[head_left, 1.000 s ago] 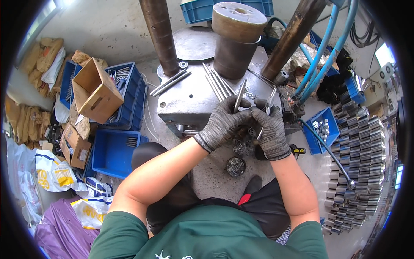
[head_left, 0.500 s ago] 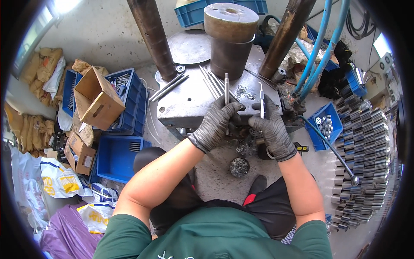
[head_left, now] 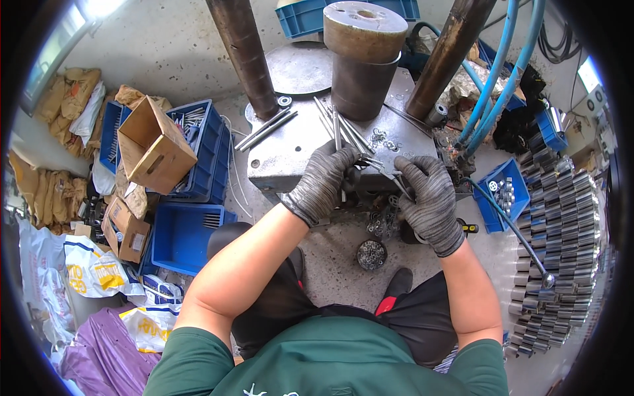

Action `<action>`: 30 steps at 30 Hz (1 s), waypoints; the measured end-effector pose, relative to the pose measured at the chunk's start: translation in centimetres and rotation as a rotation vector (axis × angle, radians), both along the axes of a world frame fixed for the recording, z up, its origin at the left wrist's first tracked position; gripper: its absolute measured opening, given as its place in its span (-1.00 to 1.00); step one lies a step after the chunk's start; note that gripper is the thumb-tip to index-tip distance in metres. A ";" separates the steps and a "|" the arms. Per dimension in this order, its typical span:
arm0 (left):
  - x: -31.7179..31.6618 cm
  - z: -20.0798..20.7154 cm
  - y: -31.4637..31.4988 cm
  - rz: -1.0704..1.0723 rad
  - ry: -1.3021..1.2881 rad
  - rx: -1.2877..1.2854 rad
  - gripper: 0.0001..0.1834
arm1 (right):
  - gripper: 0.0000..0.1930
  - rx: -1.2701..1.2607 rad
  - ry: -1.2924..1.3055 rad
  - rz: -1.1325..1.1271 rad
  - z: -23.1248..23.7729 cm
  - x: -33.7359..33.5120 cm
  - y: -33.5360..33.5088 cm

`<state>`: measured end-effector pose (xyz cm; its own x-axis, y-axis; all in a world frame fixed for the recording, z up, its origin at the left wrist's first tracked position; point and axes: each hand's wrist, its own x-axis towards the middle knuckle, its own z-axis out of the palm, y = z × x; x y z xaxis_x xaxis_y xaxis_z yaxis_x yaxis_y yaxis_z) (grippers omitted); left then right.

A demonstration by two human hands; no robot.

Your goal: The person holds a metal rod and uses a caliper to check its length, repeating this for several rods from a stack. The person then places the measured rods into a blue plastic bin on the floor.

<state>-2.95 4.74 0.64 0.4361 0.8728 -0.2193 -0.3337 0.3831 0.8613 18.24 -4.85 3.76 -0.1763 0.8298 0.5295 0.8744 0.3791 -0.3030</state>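
My left hand [head_left: 327, 177], in a grey knit glove, is closed around a metal rod [head_left: 337, 125] that stands nearly upright and sticks out above the fingers. Opposite it, my gloved right hand [head_left: 430, 201] grips a slim metal tool [head_left: 395, 178] with thin prongs. The tool's tip points left and reaches the fingers of my left hand; whether it touches the rod is hidden. Both hands are at the front edge of a steel machine table [head_left: 271, 155]. Small metal rings [head_left: 382, 138] lie loose on that table, and several more rods [head_left: 267, 131] rest there.
A thick steel cylinder [head_left: 365, 59] stands on the table between two posts. Below my hands, a round container [head_left: 371, 255] of small rings sits on the floor. Blue bins [head_left: 178, 241] are at left; a blue bin [head_left: 485, 211] and stacked metal tubes [head_left: 561, 244] are at right.
My right hand has turned the tool from upright to tilted left, bringing its tip to my left hand. The rod stays in my left hand. The whole view has shifted slightly.
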 end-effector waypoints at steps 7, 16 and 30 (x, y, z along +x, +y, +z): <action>-0.1 0.2 -0.2 -0.029 0.054 0.020 -0.76 | -0.35 -0.020 -0.035 -0.004 0.3 0.0 0.0; -0.4 1.3 -0.9 -0.143 0.156 0.240 -0.72 | -0.44 -0.188 0.143 -0.023 -0.2 1.4 0.1; -0.9 0.8 -0.6 -0.030 0.622 0.918 -0.68 | -0.50 -0.508 0.432 -0.056 2.2 3.7 -0.5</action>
<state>-3.84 4.13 1.40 0.4985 0.8068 0.3172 0.2545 -0.4860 0.8361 21.89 -5.33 5.93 0.0146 0.9964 0.0834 0.6488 0.0541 -0.7591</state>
